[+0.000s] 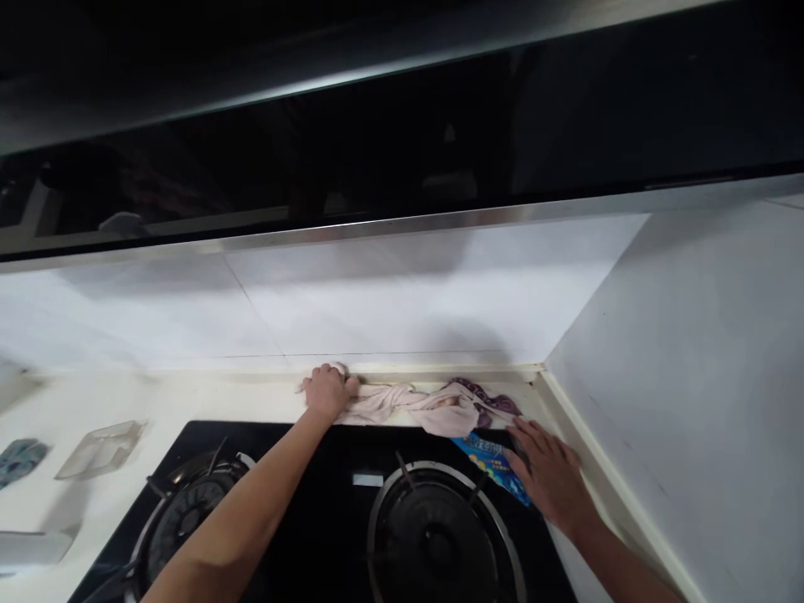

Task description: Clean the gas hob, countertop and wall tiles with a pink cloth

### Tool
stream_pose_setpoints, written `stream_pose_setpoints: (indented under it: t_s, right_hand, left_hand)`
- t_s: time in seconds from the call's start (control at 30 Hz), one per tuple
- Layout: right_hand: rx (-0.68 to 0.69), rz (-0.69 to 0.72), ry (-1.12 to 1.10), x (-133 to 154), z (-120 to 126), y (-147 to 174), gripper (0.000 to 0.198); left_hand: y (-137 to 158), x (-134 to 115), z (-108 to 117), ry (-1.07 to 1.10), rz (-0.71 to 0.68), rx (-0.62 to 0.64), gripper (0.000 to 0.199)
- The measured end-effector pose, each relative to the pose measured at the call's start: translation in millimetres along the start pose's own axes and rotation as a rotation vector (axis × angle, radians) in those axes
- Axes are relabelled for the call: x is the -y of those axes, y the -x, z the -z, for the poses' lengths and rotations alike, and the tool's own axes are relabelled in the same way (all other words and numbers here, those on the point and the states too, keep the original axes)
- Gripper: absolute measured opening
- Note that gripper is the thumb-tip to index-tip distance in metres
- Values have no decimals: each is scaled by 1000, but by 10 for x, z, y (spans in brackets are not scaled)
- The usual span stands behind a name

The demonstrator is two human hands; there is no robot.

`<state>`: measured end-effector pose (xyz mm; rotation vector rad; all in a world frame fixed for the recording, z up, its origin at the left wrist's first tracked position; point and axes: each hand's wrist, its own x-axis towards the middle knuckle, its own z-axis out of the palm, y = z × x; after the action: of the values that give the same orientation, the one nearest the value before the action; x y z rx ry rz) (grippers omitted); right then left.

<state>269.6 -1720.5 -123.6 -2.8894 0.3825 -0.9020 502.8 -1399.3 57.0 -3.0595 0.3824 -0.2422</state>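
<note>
Behind the stove, a long pale pink cloth (383, 402) lies twisted along the counter near the wall. My left hand (327, 391) is closed on its left end, with a bit of cloth showing above the knuckles. A dark purple patterned cloth (487, 400) is bunched at the pink cloth's right end. Toward the right corner, my right hand (548, 471) has its fingers stretched out beside the cloth's end. Its thumb side overlaps a blue printed packet (493, 465) on the stove's back right corner. Whether the fingertips touch the cloth, I cannot tell.
A black gas stove (314, 519) with a right burner (436, 536) and a left burner (188, 511) fills the front. The range hood (402, 151) hangs low overhead. On the left counter are a clear plastic tray (100, 450), a bluish-grey cloth (22, 461) and a white object (34, 548).
</note>
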Motion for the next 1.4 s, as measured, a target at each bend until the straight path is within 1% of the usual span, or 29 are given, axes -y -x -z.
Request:
stream_pose_setpoints:
  t_s: [0.17, 0.37, 0.43, 0.5, 0.7, 0.87, 0.97, 1.1, 1.2, 1.3, 1.4]
  right_hand:
    - [-15, -16, -26, 61, 44, -24, 41]
    - [-29, -20, -59, 92, 67, -42, 38]
    - [-33, -21, -65, 99, 73, -48, 38]
    - [-38, -21, -68, 106, 81, -55, 37]
    - [-61, -18, -89, 127, 98, -66, 37]
    - [-63, -30, -85, 155, 140, -77, 36]
    - [-50, -38, -79, 175, 170, -83, 35]
    - [-47, -42, -93, 178, 189, -86, 37]
    - [-51, -51, -123, 170, 190, -92, 35]
    - [-49, -55, -157, 165, 192, -105, 35]
    - [-36, -64, -176, 166, 203, -116, 36]
  left_hand:
    - [60, -596, 46, 43, -90, 18, 44]
    - [142, -1301, -9, 95, -207, 23, 42]
    - [171, -1495, -23, 101, -241, 19, 44]
    - [202, -1625, -22, 102, -268, 12, 44]
    - [267, -1849, 28, 95, -329, 1, 42]
    - [269, -2121, 22, 123, -384, 6, 39]
    - [277, -2353, -7, 152, -431, 24, 40]
    - [313, -2766, -21, 211, -515, 60, 37]
    - [325, -3066, 18, 274, -573, 80, 32]
    - [298, -3291, 57, 332, -620, 138, 32]
    - [246, -3418, 31, 366, -647, 263, 39]
